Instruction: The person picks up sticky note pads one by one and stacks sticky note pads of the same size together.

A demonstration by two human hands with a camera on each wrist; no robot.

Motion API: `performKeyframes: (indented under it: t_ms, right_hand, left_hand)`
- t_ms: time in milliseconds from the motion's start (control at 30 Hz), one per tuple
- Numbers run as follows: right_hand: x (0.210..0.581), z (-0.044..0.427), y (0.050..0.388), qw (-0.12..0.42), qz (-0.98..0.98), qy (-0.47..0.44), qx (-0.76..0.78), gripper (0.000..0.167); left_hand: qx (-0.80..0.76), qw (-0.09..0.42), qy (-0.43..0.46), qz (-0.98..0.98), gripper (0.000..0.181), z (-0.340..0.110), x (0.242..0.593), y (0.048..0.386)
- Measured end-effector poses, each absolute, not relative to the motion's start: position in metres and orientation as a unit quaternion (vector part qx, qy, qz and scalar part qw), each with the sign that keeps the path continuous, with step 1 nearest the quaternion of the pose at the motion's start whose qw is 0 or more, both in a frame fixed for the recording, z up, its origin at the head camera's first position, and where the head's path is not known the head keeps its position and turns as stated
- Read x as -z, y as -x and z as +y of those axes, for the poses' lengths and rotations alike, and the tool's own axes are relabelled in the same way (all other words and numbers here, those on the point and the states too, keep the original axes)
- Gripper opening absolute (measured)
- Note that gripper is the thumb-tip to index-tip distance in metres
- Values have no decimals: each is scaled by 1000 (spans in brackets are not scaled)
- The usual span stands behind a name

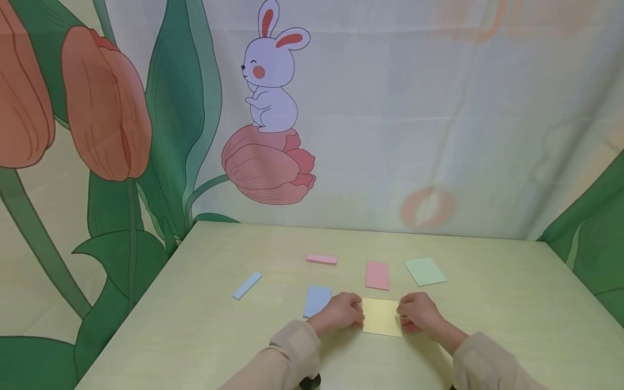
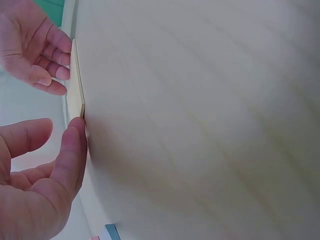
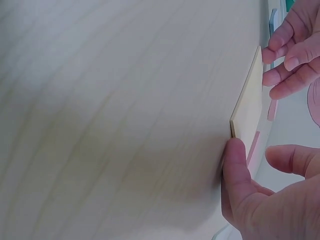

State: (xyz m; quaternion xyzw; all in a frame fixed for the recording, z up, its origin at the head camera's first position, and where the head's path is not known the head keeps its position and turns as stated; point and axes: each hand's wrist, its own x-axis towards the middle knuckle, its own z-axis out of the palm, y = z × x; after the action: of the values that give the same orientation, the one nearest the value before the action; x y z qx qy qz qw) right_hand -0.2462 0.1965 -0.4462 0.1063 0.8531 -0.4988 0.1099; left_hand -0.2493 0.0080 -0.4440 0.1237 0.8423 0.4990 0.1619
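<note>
A yellow sticky note pad [image 1: 382, 317] lies flat on the table between my two hands. At its left side, my left hand [image 1: 341, 311] touches the edge with its fingertips. My right hand [image 1: 423, 314] does the same at the opposite edge. Seen from the left wrist, the left thumb [image 2: 30, 136] is raised apart from the fingers, and the pad [image 2: 76, 85] shows as a thin slab. From the right wrist, the right thumb [image 3: 290, 159] also stands clear of the pad [image 3: 248, 100]. A blue pad [image 1: 318, 300] sits just behind my left hand, which partly covers it.
Farther back on the pale table [image 1: 195, 336] lie a pink strip [image 1: 322, 260], a pink rectangular pad [image 1: 377, 275] and a light green square pad [image 1: 425, 271]. A light blue strip [image 1: 247, 285] lies to the left. A printed cloth [image 1: 370, 108] hangs behind the table.
</note>
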Motion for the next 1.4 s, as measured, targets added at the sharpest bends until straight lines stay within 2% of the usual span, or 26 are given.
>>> performKeyframes:
  t_ms: [133, 367, 633, 700, 833, 967, 1400]
  right_hand:
    - [447, 195, 246, 112, 851, -111, 501, 28]
    - [447, 193, 245, 118, 848, -120, 503, 27]
    - [447, 190, 242, 126, 844, -128, 505, 27]
    - [447, 190, 241, 130, 844, -128, 505, 28]
    - [448, 188, 241, 137, 842, -131, 505, 29]
    - [446, 186, 238, 142, 840, -134, 507, 28]
    - [445, 179, 232, 152, 826, -134, 525, 23]
  left_hand:
    - [-494, 160, -121, 846, 33, 9, 443, 248]
    - [-498, 170, -109, 843, 5, 8, 443, 246]
    - [-513, 189, -102, 831, 12, 4, 442, 244]
    - [-510, 192, -103, 832, 5, 3, 442, 243]
    - [-504, 199, -99, 835, 21, 2, 442, 242]
    - [-503, 202, -91, 835, 26, 0, 443, 241]
    - [-488, 205, -67, 846, 22, -3, 440, 237]
